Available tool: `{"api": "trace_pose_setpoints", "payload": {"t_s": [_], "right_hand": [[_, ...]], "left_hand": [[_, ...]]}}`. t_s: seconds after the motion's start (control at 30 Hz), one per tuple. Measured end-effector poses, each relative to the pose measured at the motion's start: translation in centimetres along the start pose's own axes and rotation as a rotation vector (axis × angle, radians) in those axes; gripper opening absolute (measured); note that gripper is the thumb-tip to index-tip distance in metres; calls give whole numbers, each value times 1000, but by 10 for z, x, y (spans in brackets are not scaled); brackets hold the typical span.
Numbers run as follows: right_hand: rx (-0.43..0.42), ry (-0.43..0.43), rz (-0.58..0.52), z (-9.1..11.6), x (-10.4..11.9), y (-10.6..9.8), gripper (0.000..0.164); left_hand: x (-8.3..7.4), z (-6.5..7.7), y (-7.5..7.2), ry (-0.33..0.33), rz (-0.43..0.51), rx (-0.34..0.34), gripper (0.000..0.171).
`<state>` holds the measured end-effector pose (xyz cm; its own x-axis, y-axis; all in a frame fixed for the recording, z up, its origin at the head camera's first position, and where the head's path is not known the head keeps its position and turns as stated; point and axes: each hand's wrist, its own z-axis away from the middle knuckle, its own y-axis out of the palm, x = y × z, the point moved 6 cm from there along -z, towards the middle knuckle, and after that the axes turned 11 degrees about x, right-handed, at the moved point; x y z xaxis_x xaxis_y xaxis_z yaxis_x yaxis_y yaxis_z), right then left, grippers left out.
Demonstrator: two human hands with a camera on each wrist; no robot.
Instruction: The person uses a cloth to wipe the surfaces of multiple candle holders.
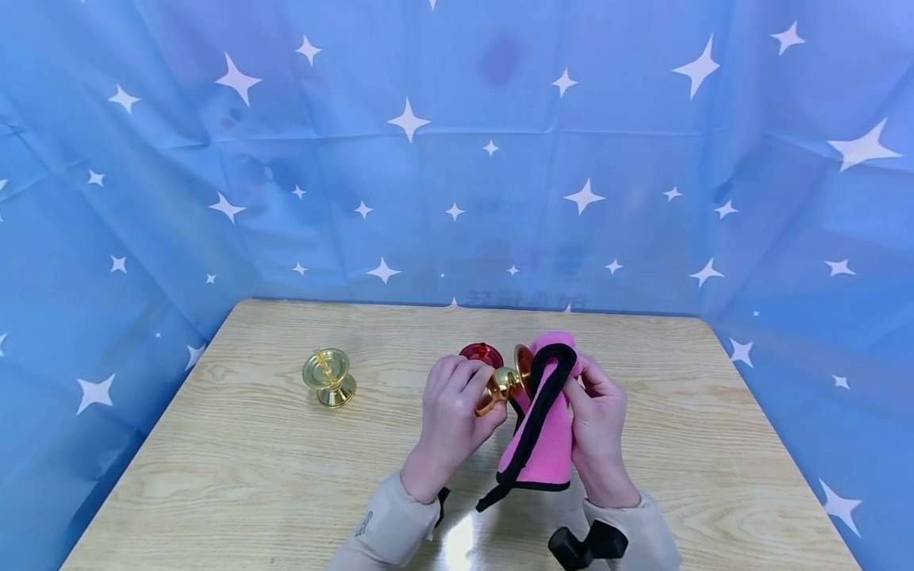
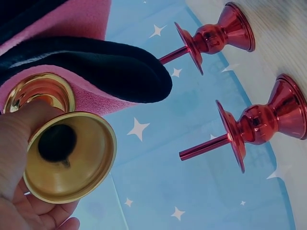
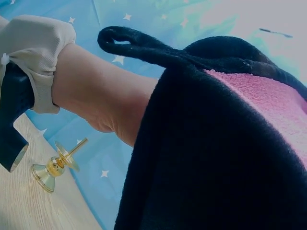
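Note:
My left hand [image 1: 453,404] grips a shiny gold candlestick [image 1: 505,382] by its flared base, with the candlestick tipped on its side. In the left wrist view the hollow underside of that base [image 2: 93,165] faces the camera. A pink cloth with black edging [image 1: 546,452] is held in my right hand [image 1: 600,420], folded over the candlestick's far end against the round plate. The cloth covers the spike end. From the right wrist view the cloth hides most of my right hand, and its black hanging loop [image 3: 117,40] sticks out toward the forearm.
A second gold candlestick [image 1: 336,388] stands upright on the left part of the wooden table [image 1: 236,468]. Behind my left hand is a red candlestick [image 1: 481,354]; the left wrist view shows two red ones, a nearer [image 2: 259,123] and a farther [image 2: 209,38]. A blue star-patterned backdrop [image 1: 457,238] encloses the table.

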<state>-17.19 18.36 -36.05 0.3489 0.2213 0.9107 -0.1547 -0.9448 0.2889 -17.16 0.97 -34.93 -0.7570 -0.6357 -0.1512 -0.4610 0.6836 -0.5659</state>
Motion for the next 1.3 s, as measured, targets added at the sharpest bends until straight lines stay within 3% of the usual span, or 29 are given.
{"api": "trace_pose_setpoints", "payload": {"t_s": [0.13,0.37,0.67,0.9,1.17,1.3], "right_hand": [[17,1,-6,1,1,1,19],[50,56,105,1,0,4,29],[13,36,27,1,-5,1,28],[-28,50,-38,0,-6,-5,7],[-35,32,-67,-4,1,-9,5],[-38,11,-85,-4,1,-7,13]], "left_hand": [[-1,-1,-1,7,1,-16,25],[3,-4,-3,7,-12,-21,24],[2,-4,0,8,-41,-7,25],[3,-3,4,2,-48,13,24],[4,-2,3,-3,-49,11,25],[4,-2,3,-3,-47,4,24]]}}
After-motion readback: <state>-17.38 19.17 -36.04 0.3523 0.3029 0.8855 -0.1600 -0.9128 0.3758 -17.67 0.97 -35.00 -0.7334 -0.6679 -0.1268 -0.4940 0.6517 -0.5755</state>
